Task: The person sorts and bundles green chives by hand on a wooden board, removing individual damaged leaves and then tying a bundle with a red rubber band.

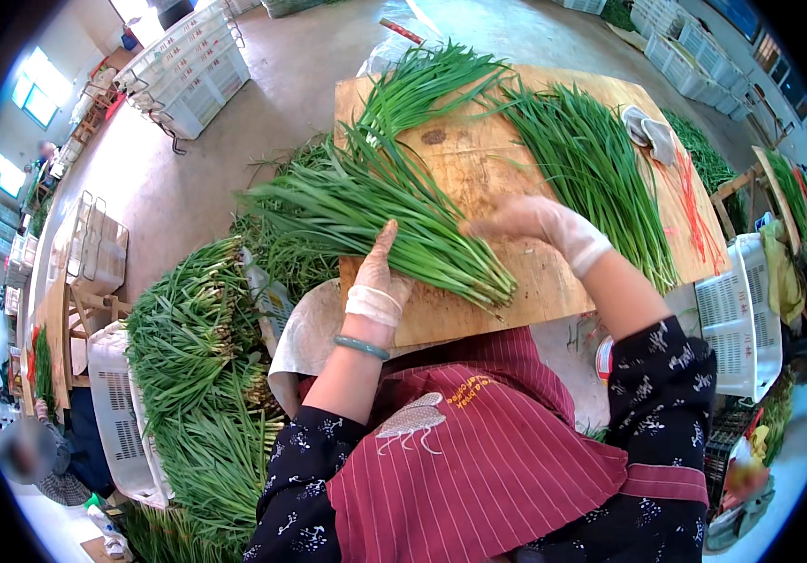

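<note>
A bunch of garlic chives point(403, 220) lies slanted across the near left part of a wooden board point(464, 155), its pale stem ends pointing to the lower right. My left hand point(380, 275), in a thin pale glove, grips the bunch from its near side with the thumb on top. On the far side of the stems is my right hand point(540, 223), gloved too; motion smears its fingers, and whether they touch the stems is unclear. Further right on the board rests a larger pile of chives point(601, 178). Another bunch point(422, 89) lies at the board's far left corner.
Red ties point(694, 211) and a grey-white cloth point(648, 134) lie on the board's right side. Heaped chives point(202, 375) fill the left, beside a white crate point(122, 403). Another white crate point(741, 319) stands right. Stacked crates point(183, 80) stand across the floor; a person point(47, 460) is at lower left.
</note>
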Tool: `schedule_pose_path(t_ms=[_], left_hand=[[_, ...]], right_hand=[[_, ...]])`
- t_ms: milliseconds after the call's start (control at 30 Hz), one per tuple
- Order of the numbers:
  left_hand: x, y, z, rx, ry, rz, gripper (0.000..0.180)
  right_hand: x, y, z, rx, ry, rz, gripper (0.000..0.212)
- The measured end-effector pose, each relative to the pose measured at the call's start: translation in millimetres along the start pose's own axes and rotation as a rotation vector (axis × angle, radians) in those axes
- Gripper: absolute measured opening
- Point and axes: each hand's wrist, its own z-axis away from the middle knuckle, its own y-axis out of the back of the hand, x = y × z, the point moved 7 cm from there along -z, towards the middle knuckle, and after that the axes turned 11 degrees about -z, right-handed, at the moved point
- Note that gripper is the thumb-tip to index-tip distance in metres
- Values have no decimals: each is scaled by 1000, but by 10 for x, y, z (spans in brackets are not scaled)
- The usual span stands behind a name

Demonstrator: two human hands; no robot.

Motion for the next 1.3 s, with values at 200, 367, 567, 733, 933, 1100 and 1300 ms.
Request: schedule_pose_path(t_ms=[200, 367, 567, 733, 933, 1100, 1300], left_hand=[[68, -26, -42, -30, 47, -135, 36], [420, -93, 217, -76, -80, -208, 32], [1092, -858, 761, -269, -586, -571, 29], [1265, -1370, 1037, -368, -824, -742, 40], [828, -1007, 331, -472, -780, -1116, 51], [721, -690, 13, -623, -643, -569, 40], [751, -1067, 457, -253, -629, -703, 43]], right_hand=[[-480, -614, -478, 61, 398, 31, 79], [-775, -684, -262, 265, 424, 51, 88], [-1225, -384, 271, 402, 783, -380, 94], [-1412, -91, 414, 470, 1017, -448, 109], [-951, -168, -29, 481, 1109, -445, 103], [-913, -278, -139, 342, 968, -571, 71], [-989, -110, 81, 503, 1043, -332, 88]])
